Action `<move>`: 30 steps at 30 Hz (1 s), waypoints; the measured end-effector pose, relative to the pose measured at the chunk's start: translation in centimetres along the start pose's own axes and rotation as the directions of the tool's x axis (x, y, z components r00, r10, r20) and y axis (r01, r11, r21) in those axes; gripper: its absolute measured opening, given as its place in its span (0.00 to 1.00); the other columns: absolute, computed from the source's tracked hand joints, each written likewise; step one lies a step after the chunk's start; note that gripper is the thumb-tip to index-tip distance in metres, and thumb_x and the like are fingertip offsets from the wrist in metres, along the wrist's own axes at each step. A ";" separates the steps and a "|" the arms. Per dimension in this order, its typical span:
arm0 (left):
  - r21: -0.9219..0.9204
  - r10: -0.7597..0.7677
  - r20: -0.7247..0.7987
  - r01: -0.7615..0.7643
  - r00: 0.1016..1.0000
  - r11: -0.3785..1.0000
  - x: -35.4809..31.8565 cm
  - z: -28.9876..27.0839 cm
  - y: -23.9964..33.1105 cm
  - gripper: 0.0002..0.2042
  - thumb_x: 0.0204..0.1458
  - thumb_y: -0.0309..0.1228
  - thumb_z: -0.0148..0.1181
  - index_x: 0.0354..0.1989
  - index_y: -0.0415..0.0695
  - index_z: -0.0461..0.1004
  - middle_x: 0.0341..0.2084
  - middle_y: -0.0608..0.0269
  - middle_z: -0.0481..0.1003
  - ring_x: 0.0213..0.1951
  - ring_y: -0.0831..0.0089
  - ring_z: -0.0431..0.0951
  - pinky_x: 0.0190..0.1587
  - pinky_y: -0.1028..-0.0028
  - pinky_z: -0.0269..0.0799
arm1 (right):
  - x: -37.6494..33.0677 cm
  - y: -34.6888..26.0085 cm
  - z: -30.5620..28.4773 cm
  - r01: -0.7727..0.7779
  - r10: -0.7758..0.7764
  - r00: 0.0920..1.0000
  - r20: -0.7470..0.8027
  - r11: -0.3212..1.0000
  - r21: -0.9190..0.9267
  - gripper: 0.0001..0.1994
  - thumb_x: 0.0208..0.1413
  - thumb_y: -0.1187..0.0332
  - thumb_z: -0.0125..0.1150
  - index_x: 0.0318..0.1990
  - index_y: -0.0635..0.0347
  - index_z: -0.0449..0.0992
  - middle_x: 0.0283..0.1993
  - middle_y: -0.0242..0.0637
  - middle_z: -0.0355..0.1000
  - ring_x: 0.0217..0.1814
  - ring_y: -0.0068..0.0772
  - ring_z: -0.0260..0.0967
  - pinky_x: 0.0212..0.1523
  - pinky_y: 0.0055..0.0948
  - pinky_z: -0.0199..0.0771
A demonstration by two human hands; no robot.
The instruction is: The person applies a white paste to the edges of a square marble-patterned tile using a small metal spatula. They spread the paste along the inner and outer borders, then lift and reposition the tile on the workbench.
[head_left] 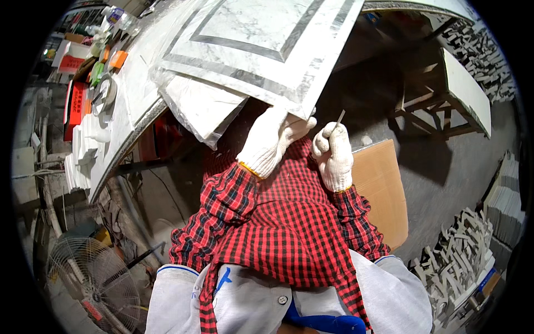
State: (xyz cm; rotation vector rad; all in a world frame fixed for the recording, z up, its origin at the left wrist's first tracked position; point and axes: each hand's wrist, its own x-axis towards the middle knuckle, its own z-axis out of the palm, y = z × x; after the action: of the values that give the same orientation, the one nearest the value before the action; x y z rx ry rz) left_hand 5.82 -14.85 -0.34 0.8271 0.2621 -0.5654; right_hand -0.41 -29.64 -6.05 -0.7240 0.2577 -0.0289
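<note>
A white marble-patterned panel [253, 78] with grey inlaid bands juts over the near edge of a white table [136, 83]. My left hand [270, 139], in a white knit glove, grips the panel's near corner, and some of its fingers are hidden there. To its right, my gloved right hand [335, 156] is closed around a thin, narrow, pale metallic strip [341, 116] whose tip sticks up from the fingers. The rest of that strip is covered by the glove. Under the panel's left part lies a plastic-wrapped white packet [203, 106].
Boxes, bottles and a tape roll [104, 94] crowd the table's left side. A fan [94, 284] stands at lower left. Cardboard [384, 189] lies right of my arm. A wooden stand [445, 100] and piled narrow offcuts [456, 267] are farther right.
</note>
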 end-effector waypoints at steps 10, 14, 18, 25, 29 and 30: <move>0.036 -0.118 0.190 0.113 0.975 0.993 -1.6 -0.9 0.4 0.21 0.64 0.42 0.52 0.55 0.35 0.69 0.46 0.49 0.76 0.42 0.65 0.79 0.49 0.66 0.74 | 0.2 -0.4 1.0 -0.011 0.004 0.999 -0.038 0.984 -0.176 0.10 0.70 0.60 0.46 0.42 0.55 0.69 0.31 0.25 0.64 0.30 0.18 0.59 0.31 0.22 0.62; 0.103 -0.116 0.197 0.097 0.974 0.990 -1.7 -1.8 0.3 0.16 0.64 0.39 0.53 0.48 0.37 0.73 0.38 0.55 0.79 0.40 0.68 0.80 0.48 0.68 0.74 | -0.1 -0.7 0.9 -0.017 0.003 0.998 -0.067 0.976 -0.218 0.10 0.69 0.61 0.47 0.42 0.57 0.69 0.29 0.27 0.63 0.26 0.19 0.58 0.28 0.22 0.59; 0.246 -0.111 0.220 0.055 0.969 0.968 -1.1 -1.6 -0.1 0.16 0.61 0.39 0.57 0.44 0.36 0.74 0.36 0.57 0.79 0.40 0.71 0.79 0.49 0.71 0.74 | 0.1 -0.7 1.1 -0.003 -0.017 0.997 -0.079 0.968 -0.249 0.10 0.69 0.61 0.46 0.42 0.57 0.69 0.30 0.28 0.66 0.26 0.21 0.61 0.28 0.22 0.61; 0.192 -0.058 0.175 0.023 0.983 0.981 -0.4 0.0 -1.0 0.18 0.58 0.41 0.61 0.39 0.33 0.76 0.31 0.61 0.78 0.35 0.77 0.77 0.42 0.76 0.72 | 0.7 -1.3 1.6 -0.023 -0.024 0.982 -0.186 0.969 -0.245 0.10 0.70 0.60 0.46 0.43 0.55 0.69 0.30 0.26 0.66 0.30 0.20 0.63 0.28 0.22 0.64; 0.455 -0.029 0.052 0.002 0.998 0.890 -0.7 0.5 -0.3 0.17 0.59 0.40 0.61 0.38 0.33 0.77 0.29 0.63 0.77 0.32 0.79 0.74 0.39 0.77 0.71 | 0.5 -1.7 0.9 0.018 -0.050 0.990 -0.128 0.971 -0.239 0.10 0.69 0.59 0.47 0.41 0.55 0.68 0.29 0.25 0.62 0.29 0.20 0.59 0.30 0.23 0.60; 0.475 -0.011 0.058 -0.018 0.998 0.880 -0.6 0.4 -0.4 0.17 0.59 0.40 0.61 0.38 0.33 0.77 0.29 0.63 0.77 0.32 0.79 0.74 0.39 0.77 0.71 | 0.6 -1.7 0.3 0.026 -0.049 0.994 -0.093 0.974 -0.226 0.10 0.69 0.59 0.49 0.42 0.54 0.69 0.30 0.24 0.62 0.29 0.20 0.59 0.31 0.24 0.60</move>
State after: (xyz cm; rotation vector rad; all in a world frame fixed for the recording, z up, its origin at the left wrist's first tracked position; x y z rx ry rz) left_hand 5.10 -15.20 -0.08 1.2861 0.0632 -0.6615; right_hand 0.32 -30.76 -4.82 -0.9541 0.3449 -0.0723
